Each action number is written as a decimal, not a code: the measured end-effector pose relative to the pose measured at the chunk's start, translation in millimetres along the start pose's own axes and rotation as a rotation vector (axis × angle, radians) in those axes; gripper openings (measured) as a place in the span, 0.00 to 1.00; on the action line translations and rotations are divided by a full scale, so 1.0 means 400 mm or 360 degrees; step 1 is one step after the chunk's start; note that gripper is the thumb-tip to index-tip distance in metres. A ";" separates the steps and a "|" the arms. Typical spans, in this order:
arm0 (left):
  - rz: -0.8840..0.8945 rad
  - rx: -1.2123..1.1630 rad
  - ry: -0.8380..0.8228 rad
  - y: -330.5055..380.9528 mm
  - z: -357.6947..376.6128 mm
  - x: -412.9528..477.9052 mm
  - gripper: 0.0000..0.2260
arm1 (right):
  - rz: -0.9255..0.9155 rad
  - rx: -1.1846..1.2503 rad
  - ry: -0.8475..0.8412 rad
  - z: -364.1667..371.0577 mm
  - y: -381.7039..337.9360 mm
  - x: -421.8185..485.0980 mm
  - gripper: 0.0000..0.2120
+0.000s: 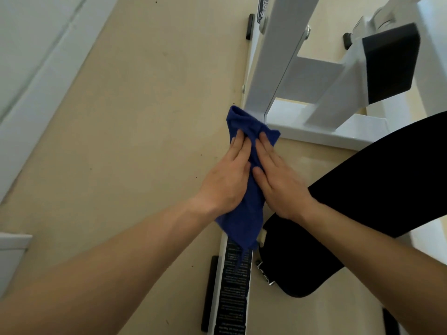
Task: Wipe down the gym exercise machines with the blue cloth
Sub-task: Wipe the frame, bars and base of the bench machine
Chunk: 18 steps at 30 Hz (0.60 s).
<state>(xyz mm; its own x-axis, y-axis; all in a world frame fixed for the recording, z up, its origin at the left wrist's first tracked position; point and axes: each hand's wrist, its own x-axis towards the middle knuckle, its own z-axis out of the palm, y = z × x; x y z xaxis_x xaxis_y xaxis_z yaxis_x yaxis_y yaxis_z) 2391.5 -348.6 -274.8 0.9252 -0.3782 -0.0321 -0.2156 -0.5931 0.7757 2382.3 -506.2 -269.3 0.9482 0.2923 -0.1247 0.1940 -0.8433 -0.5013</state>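
- The blue terry cloth (244, 221) sits at the centre of the view, held lengthwise between both hands.
- The left hand (226, 180) lies flat on the left side of the cloth, fingers straight and close together. Its thumb is hidden.
- The right hand (280, 182) lies flat on the right side of the cloth, fingers extended and thumb resting on the fabric. Neither hand curls around the cloth.
- The upper end of the cloth overlaps the lower corner of the white painted steel machine frame (278, 52). Whether the two are touching cannot be told.
- The lower end of the cloth hangs in front of a white bar carrying a black printed label (234, 286). A loose thread trails over the label.
- A black rectangular pad (391, 64) is mounted on the frame at upper right.
- A large black rounded cushion (302, 262) lies below the right forearm, which covers part of it.
- The beige smooth floor (121, 141) fills the left half of the view, bordered by a white skirting board (36, 81).
- Both bare forearms cover the lower corners of the view.
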 end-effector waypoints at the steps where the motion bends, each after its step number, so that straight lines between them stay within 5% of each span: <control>1: -0.0018 -0.0031 -0.0009 -0.002 0.001 -0.020 0.26 | 0.0003 0.0010 -0.0009 0.007 -0.005 -0.021 0.30; 8: -0.0205 -0.0205 -0.0002 0.011 -0.042 0.085 0.25 | 0.0053 -0.0144 0.0025 -0.012 0.002 0.094 0.28; 13: -0.0372 -0.0288 0.0278 0.021 -0.054 0.014 0.24 | 0.0097 -0.0023 0.0265 -0.011 -0.032 0.025 0.24; 18: -0.0941 -0.0464 0.0079 0.029 -0.049 -0.118 0.32 | 0.0206 -0.0084 0.0352 -0.041 -0.078 -0.045 0.15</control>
<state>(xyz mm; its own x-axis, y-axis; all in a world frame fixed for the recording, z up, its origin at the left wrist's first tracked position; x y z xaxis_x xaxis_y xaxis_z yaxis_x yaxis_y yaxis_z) 2351.6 -323.7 -252.1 0.8765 -0.0101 -0.4814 0.4204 -0.4712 0.7754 2363.3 -492.4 -237.4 0.9968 0.0796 0.0084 0.0749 -0.8914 -0.4470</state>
